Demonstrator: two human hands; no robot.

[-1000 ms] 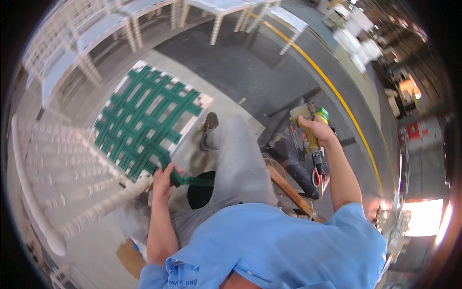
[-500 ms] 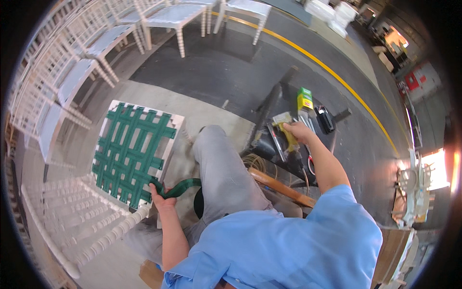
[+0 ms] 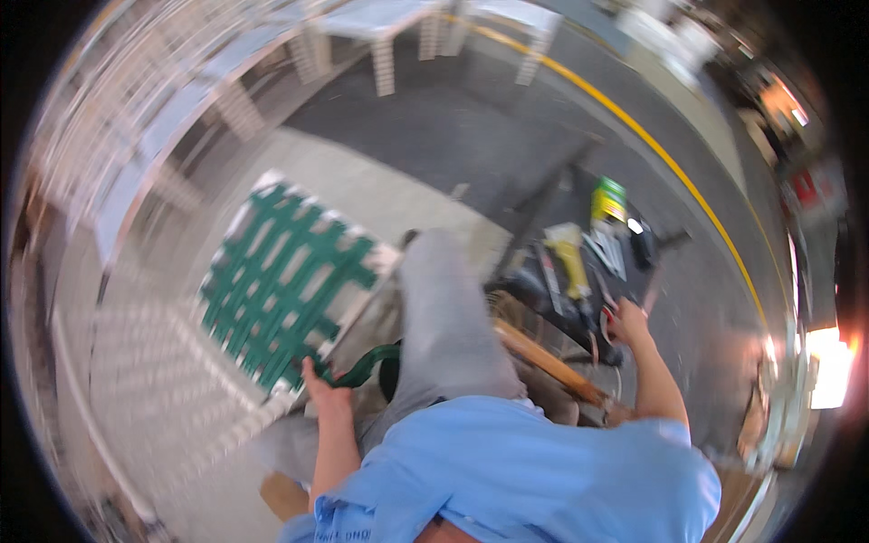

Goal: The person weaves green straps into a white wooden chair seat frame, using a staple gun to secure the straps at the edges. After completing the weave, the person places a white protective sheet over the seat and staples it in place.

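Note:
A white chair frame [image 3: 371, 270] stands at the left, its seat woven with green webbing straps [image 3: 281, 262]. At the seat's near right corner, my left hand [image 3: 328, 391] is closed on a loose green webbing strap [image 3: 367, 364] that runs toward my knee. On the right, my right hand [image 3: 627, 322] is at a black work surface, its fingers closed around the red-handled scissors [image 3: 606, 317]. Motion blur softens the fingers and hides most of the blades.
The black work surface [image 3: 534, 290] also bears a yellow item [image 3: 570, 262], a green-and-yellow box [image 3: 608, 199], metal tools [image 3: 605, 252] and a black object [image 3: 643, 242]. A wooden bar [image 3: 543, 362] lies beside my leg. White chairs [image 3: 376, 23] line the far left.
My right hand has left the yellow item and moved nearer, to the scissors. My left hand stays on the strap by the seat corner. The whole view has shifted and blurred.

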